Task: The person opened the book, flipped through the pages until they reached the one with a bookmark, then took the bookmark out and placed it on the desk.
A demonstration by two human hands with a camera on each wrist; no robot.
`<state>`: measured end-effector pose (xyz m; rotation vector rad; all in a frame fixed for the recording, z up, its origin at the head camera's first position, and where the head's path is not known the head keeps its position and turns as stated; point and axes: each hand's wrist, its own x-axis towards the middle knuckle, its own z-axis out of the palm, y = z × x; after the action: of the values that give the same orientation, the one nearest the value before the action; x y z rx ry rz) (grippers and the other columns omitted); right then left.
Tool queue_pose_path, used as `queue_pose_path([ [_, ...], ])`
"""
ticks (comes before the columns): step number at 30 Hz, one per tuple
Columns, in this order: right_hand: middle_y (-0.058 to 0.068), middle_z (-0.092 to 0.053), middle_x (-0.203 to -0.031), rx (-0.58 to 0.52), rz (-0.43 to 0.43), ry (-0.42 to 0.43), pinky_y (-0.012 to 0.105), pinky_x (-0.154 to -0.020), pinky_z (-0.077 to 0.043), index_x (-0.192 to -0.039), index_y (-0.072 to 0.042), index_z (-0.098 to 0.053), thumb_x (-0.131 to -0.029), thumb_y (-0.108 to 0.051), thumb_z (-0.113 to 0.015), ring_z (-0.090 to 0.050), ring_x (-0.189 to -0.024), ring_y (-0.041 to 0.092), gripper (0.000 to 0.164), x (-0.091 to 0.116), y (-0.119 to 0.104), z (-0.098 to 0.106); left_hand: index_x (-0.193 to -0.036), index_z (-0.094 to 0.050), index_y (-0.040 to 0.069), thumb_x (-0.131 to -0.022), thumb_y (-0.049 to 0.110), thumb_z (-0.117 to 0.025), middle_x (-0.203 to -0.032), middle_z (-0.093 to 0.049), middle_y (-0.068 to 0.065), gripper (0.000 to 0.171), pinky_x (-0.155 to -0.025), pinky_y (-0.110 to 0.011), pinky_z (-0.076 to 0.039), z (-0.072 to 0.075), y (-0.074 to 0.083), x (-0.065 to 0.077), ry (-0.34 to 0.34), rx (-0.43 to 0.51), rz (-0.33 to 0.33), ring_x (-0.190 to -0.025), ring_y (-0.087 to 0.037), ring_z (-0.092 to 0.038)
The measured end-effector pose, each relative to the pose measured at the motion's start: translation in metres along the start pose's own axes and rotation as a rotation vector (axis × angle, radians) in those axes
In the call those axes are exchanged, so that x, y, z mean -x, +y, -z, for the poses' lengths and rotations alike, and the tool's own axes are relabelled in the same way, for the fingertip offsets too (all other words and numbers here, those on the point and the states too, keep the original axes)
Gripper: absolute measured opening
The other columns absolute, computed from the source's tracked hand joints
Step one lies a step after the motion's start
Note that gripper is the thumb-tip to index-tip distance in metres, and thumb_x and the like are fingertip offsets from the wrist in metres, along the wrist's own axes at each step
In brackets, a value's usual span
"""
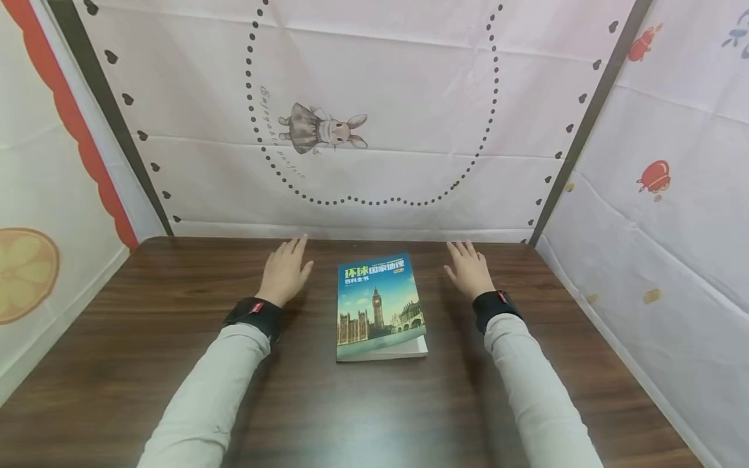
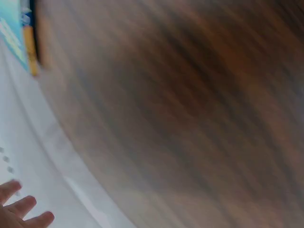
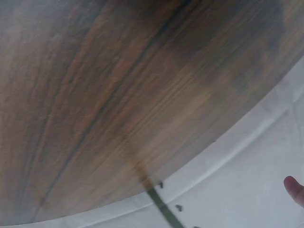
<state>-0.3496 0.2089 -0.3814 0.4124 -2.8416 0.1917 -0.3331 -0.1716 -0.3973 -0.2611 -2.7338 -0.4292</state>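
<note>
A closed book [image 1: 379,305] with a blue cover showing a clock tower lies flat on the dark wooden table [image 1: 146,351], near the middle. My left hand [image 1: 285,270] rests palm down to the book's left, fingers straight, holding nothing. My right hand [image 1: 470,268] lies palm down to the book's right, also with straight fingers and holding nothing. Neither hand touches the book. The left wrist view shows blurred table, fingertips [image 2: 19,213] at the lower left and the book's corner [image 2: 26,33] at the upper left. The right wrist view shows the table and one fingertip [image 3: 295,187].
White printed fabric walls enclose the table on the back [image 1: 374,130], left and right; a rabbit drawing [image 1: 322,130] is on the back wall. Dark poles [image 1: 585,123] stand at the back corners. Bare table surface lies in front of the book.
</note>
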Motion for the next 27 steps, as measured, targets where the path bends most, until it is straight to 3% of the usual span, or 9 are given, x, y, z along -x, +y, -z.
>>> queue_pose_path([
  [5, 0.025, -0.055, -0.129, -0.063, 0.066, 0.101, 0.052, -0.099, -0.042, -0.137, 0.002, -0.044, -0.094, -0.019, -0.056, -0.048, -0.124, 0.040, 0.049, -0.005, -0.018, 0.000, -0.142, -0.038, 0.002, -0.093, 0.016, -0.053, -0.136, -0.049, -0.023, 0.053, -0.104, -0.051, -0.038, 0.012, 0.025, -0.005, 0.049, 0.135, -0.143, -0.125, -0.039, -0.047],
  [9, 0.022, -0.063, -0.113, -0.182, 0.053, 0.079, 0.048, -0.088, -0.048, -0.123, 0.002, -0.054, -0.096, -0.021, -0.053, -0.060, -0.105, 0.037, 0.036, -0.003, -0.034, 0.001, -0.140, -0.043, 0.006, -0.093, 0.013, -0.054, -0.128, -0.058, -0.019, 0.049, -0.096, -0.046, -0.046, 0.016, 0.045, -0.003, 0.082, 0.159, -0.265, -0.115, -0.034, -0.057],
  [12, 0.015, -0.066, -0.092, -0.287, 0.012, 0.007, 0.041, -0.073, -0.049, -0.106, 0.000, -0.061, -0.097, -0.024, -0.050, -0.063, -0.083, 0.029, 0.028, 0.002, -0.045, 0.005, -0.137, -0.047, 0.007, -0.091, 0.010, -0.056, -0.121, -0.063, -0.016, 0.047, -0.088, -0.043, -0.051, 0.016, 0.056, 0.001, 0.110, 0.143, -0.364, -0.107, -0.031, -0.061],
  [15, 0.006, -0.053, -0.066, -0.400, -0.033, -0.113, 0.032, -0.058, -0.040, -0.083, -0.002, -0.060, -0.099, -0.027, -0.047, -0.049, -0.059, 0.019, 0.032, 0.008, -0.052, 0.010, -0.134, -0.051, 0.007, -0.089, 0.008, -0.058, -0.116, -0.065, -0.014, 0.045, -0.080, -0.039, -0.054, 0.018, 0.068, 0.005, 0.127, 0.117, -0.457, -0.103, -0.028, -0.063],
  [18, 0.000, -0.039, -0.054, -0.491, -0.044, -0.236, 0.027, -0.054, -0.033, -0.067, -0.004, -0.052, -0.099, -0.026, -0.046, -0.039, -0.050, 0.015, 0.040, 0.012, -0.057, 0.014, -0.132, -0.054, 0.009, -0.087, 0.007, -0.061, -0.112, -0.067, -0.012, 0.045, -0.076, -0.035, -0.055, 0.020, 0.080, 0.009, 0.137, 0.088, -0.544, -0.099, -0.025, -0.065],
  [23, 0.002, -0.046, -0.052, -0.701, -0.004, -0.377, 0.029, -0.055, -0.039, -0.064, -0.003, -0.054, -0.098, -0.022, -0.048, -0.045, -0.049, 0.020, 0.040, 0.012, -0.059, 0.015, -0.127, -0.058, 0.009, -0.084, 0.006, -0.064, -0.100, -0.071, -0.008, 0.043, -0.066, -0.027, -0.054, 0.022, 0.096, 0.018, 0.157, 0.082, -0.645, -0.084, -0.019, -0.067],
  [27, 0.000, -0.043, -0.051, -0.867, 0.084, -0.409, 0.030, -0.051, -0.032, -0.063, -0.009, -0.051, -0.096, -0.024, -0.052, -0.033, -0.046, 0.016, 0.036, 0.006, -0.050, 0.001, -0.118, -0.065, 0.009, -0.085, 0.005, -0.063, -0.085, -0.071, -0.004, 0.033, -0.053, -0.019, -0.045, 0.023, 0.110, 0.025, 0.168, 0.123, -0.704, -0.066, -0.012, -0.062],
])
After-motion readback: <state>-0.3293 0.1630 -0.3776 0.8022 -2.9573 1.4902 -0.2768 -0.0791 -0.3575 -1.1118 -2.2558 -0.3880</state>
